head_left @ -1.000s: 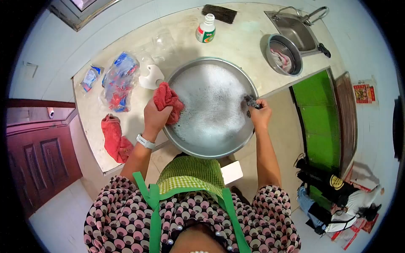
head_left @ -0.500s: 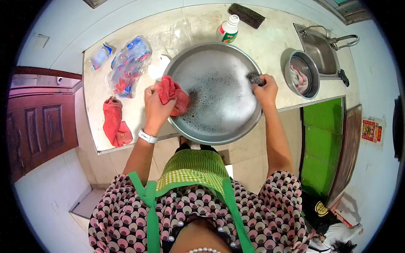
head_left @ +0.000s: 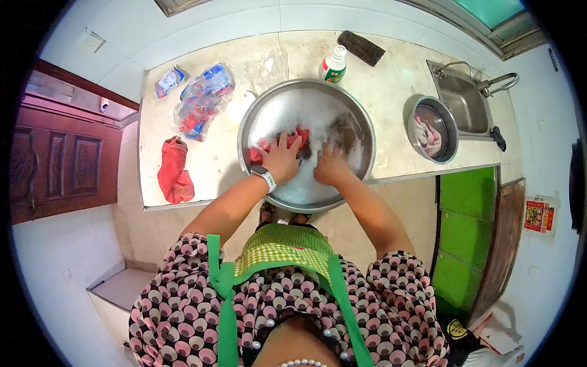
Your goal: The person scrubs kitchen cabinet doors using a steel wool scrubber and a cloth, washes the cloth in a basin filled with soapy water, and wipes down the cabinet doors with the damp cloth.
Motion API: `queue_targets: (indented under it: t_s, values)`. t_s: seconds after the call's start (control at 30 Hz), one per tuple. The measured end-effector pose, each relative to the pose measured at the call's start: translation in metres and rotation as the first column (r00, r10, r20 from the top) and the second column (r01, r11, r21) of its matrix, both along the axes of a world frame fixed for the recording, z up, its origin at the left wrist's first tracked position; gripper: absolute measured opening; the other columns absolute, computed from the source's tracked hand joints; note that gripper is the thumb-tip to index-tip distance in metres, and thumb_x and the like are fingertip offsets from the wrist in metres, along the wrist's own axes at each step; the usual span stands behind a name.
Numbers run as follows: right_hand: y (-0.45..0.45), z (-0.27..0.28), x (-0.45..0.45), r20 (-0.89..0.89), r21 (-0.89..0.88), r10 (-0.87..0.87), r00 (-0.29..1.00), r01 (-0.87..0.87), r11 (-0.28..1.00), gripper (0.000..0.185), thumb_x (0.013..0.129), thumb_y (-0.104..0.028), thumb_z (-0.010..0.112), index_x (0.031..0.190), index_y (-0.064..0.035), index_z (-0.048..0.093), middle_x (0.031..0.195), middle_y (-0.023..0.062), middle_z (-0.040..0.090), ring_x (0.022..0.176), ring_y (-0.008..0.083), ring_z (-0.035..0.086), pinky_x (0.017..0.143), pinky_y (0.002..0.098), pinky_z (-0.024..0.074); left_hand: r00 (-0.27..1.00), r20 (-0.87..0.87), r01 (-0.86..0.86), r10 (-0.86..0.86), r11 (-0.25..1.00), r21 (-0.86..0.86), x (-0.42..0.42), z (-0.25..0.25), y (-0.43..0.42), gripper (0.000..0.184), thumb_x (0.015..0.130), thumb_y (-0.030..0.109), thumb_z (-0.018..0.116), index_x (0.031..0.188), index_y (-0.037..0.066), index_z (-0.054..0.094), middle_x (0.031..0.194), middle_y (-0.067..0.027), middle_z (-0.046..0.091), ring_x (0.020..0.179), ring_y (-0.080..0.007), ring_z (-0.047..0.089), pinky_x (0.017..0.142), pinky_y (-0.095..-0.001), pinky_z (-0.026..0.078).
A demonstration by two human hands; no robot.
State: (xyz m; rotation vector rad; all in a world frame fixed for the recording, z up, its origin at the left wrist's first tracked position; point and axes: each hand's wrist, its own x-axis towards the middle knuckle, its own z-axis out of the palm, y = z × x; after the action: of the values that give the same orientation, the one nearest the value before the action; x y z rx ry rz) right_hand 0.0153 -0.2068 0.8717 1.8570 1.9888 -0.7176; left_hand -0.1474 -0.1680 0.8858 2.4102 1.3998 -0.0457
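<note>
A large round metal basin [head_left: 366,137] with soapy water stands at the counter's front edge. Inside it, at the left, lies a wet red cloth [head_left: 257,154]. My left hand [head_left: 282,160] presses on this cloth with its fingers spread. To the right, my right hand [head_left: 332,165] dips into the suds, its fingertips blurred and partly covered by foam. Whether anything is under or in it I cannot see. Dark water shows near the basin's right side. Another red cloth [head_left: 174,171], folded, rests on the counter left of the basin.
Behind the basin stands a white bottle with a green label [head_left: 334,65], near a dark brown roll [head_left: 361,48]. Plastic packaging [head_left: 205,98] lies at the left. A smaller metal pot [head_left: 451,131] holding a pale cloth [head_left: 428,136] sits beside the sink [head_left: 463,101].
Both hands have moved inward and down into the basin. The red cloth has gone from the rim into the suds. The dark scrubber in my right hand is now out of sight.
</note>
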Motion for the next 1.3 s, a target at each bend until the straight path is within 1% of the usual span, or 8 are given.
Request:
queue_targets:
  t_s: [0.23,0.57,0.67,0.73,0.97,1.07,1.13,1.3]
  values:
    - [0.006,-0.033,0.006,-0.063,0.098,-0.012,0.998,0.018,0.995,0.036,0.080,-0.020,0.045,0.111,-0.0051,0.055,0.128,0.0200,0.041,0.117,0.0395,0.037,0.097,0.0502,0.0288,0.969,-0.060,0.232,-0.241,0.964,-0.131,0.000,-0.021,0.025,0.037,0.080,0.008,0.042,0.117,0.015,0.044,0.105,-0.0194,0.048,0.093,-0.0359,0.054,0.077,-0.0406,0.047]
    - [0.027,0.022,0.036,-0.560,-0.039,-0.508,0.654,0.592,0.805,0.034,0.075,-0.021,0.062,0.102,-0.0031,0.055,0.104,0.0221,0.053,0.095,0.0366,0.051,0.081,0.0391,0.0427,0.884,0.420,-0.095,0.205,0.959,-0.269,0.018,0.034,0.052,0.042,0.090,0.038,0.038,0.092,-0.001,0.054,0.079,-0.0249,0.058,0.078,-0.0409,0.055,0.070,-0.0417,0.043]
    - [0.019,0.031,0.029,-0.585,0.330,-0.252,0.771,0.511,0.794,0.043,0.071,-0.015,0.064,0.111,-0.0053,0.052,0.105,0.0205,0.054,0.099,0.0358,0.051,0.082,0.0379,0.0418,0.827,0.499,-0.069,0.258,0.928,-0.366,0.017,0.049,0.054,0.049,0.091,0.042,0.037,0.081,-0.003,0.056,0.076,-0.0227,0.058,0.073,-0.0392,0.054,0.067,-0.0403,0.042]
    - [0.021,0.054,0.012,-0.885,0.348,0.036,0.464,0.610,0.712,0.049,0.067,-0.009,0.064,0.114,-0.0051,0.049,0.104,0.0194,0.055,0.099,0.0356,0.050,0.082,0.0380,0.0412,0.762,0.606,0.042,0.229,0.916,-0.398,0.016,0.049,0.053,0.051,0.092,0.042,0.034,0.083,-0.003,0.056,0.075,-0.0246,0.056,0.074,-0.0385,0.053,0.068,-0.0401,0.041]
    - [0.021,0.037,0.002,-0.692,0.238,-0.156,0.705,0.427,0.872,0.050,0.066,-0.008,0.060,0.115,-0.0063,0.050,0.100,0.0202,0.055,0.096,0.0349,0.052,0.081,0.0403,0.0437,0.796,0.500,-0.123,0.341,0.900,-0.418,-0.006,0.021,0.051,0.037,0.087,0.029,0.046,0.102,-0.003,0.056,0.093,-0.0206,0.060,0.086,-0.0289,0.058,0.078,-0.0335,0.044]
    - [0.010,0.019,-0.017,-0.430,0.278,-0.222,0.875,0.362,0.890,0.050,0.068,-0.008,0.058,0.117,-0.0076,0.049,0.106,0.0212,0.052,0.097,0.0341,0.051,0.079,0.0414,0.0449,0.595,0.539,-0.174,0.596,0.751,-0.637,-0.023,0.005,0.034,0.028,0.085,0.023,0.050,0.101,0.001,0.056,0.107,-0.0082,0.058,0.097,-0.0228,0.055,0.087,-0.0332,0.040]
    - [-0.005,0.016,-0.034,-0.234,0.504,0.018,0.972,0.105,0.857,0.051,0.069,-0.008,0.057,0.118,-0.0080,0.046,0.115,0.0229,0.046,0.101,0.0353,0.050,0.078,0.0422,0.0452,0.216,0.252,-0.033,0.943,0.265,-0.964,-0.028,0.010,0.023,0.042,0.081,0.021,0.049,0.118,0.001,0.046,0.105,-0.0117,0.055,0.099,-0.0262,0.053,0.092,-0.0389,0.036]
    - [0.001,-0.010,-0.050,-0.301,0.298,-0.194,0.934,0.286,0.911,0.054,0.067,-0.005,0.057,0.120,-0.0087,0.045,0.118,0.0241,0.043,0.100,0.0392,0.049,0.080,0.0430,0.0444,0.106,-0.178,-0.068,0.978,-0.172,-0.983,-0.019,0.036,0.007,0.036,0.081,0.024,0.043,0.112,0.007,0.045,0.123,-0.0121,0.042,0.115,-0.0315,0.039,0.094,-0.0643,0.016]
